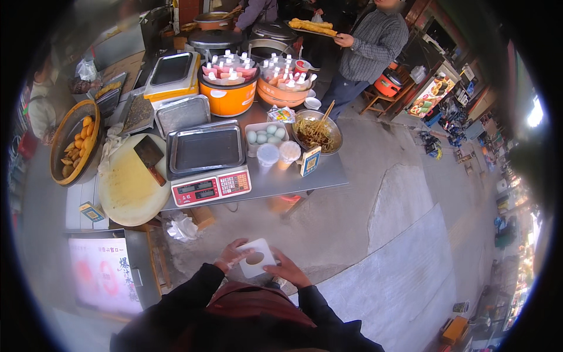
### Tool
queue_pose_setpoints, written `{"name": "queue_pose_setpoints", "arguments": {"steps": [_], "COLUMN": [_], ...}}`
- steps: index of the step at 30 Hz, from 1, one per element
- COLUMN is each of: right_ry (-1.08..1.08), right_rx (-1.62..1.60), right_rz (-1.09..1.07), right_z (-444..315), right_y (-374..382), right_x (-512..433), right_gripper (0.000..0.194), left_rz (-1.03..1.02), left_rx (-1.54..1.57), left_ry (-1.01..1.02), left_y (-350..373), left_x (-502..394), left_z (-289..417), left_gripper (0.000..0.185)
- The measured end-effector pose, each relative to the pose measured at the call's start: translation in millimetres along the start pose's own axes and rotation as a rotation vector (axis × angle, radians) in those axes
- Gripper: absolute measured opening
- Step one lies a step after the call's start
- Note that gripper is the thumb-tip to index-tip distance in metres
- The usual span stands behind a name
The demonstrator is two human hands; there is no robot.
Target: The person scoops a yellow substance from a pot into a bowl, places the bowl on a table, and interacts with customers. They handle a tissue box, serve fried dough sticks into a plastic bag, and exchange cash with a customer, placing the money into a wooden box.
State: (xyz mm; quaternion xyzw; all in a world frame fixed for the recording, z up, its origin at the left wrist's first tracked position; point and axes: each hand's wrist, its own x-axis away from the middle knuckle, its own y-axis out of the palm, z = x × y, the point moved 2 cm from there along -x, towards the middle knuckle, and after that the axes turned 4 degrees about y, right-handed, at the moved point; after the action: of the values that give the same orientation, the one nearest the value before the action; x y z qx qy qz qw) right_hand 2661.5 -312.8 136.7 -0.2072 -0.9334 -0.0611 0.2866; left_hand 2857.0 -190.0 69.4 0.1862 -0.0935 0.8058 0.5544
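Between my two hands is a flat white square piece (257, 258) with rounded corners and a round hole in its middle. My left hand (235, 255), in a clear plastic glove, grips its left edge. The fingers and thumb of my right hand (286, 267) hold its right edge. The piece is above the floor, in front of my dark red apron (255, 301). Beyond my hands, a digital scale (211, 189) bearing metal trays (206, 152) stands at the near edge of a metal table (323, 175). A cleaver (149, 158) lies on a round chopping board (127, 193) left of the scale.
A basket (55, 165) of fried food tilts at the far left. Orange pots (226, 99) with spouted pouches, a box of eggs (265, 134) and a noodle bowl (319, 132) stand on the table. A person (374, 44) holds a tray of fried dough. A lit sign (103, 273) is at lower left.
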Motion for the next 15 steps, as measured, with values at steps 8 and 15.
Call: {"name": "queue_pose_setpoints", "arguments": {"steps": [8, 15], "right_ry": [-0.141, -0.307], "right_rx": [0.028, 0.079], "right_rz": [-0.219, 0.054], "right_z": [-0.3, 10.4], "right_y": [-74.5, -96.9], "right_x": [-1.2, -12.1], "right_gripper": [0.081, 0.085], "left_rz": [-0.045, 0.232], "left_rx": [-0.176, 0.036], "left_ry": [0.113, 0.091], "left_y": [61.2, 121.6], "left_x": [-8.1, -16.9], "left_z": [42.8, 45.9], "left_gripper": [0.064, 0.048]}}
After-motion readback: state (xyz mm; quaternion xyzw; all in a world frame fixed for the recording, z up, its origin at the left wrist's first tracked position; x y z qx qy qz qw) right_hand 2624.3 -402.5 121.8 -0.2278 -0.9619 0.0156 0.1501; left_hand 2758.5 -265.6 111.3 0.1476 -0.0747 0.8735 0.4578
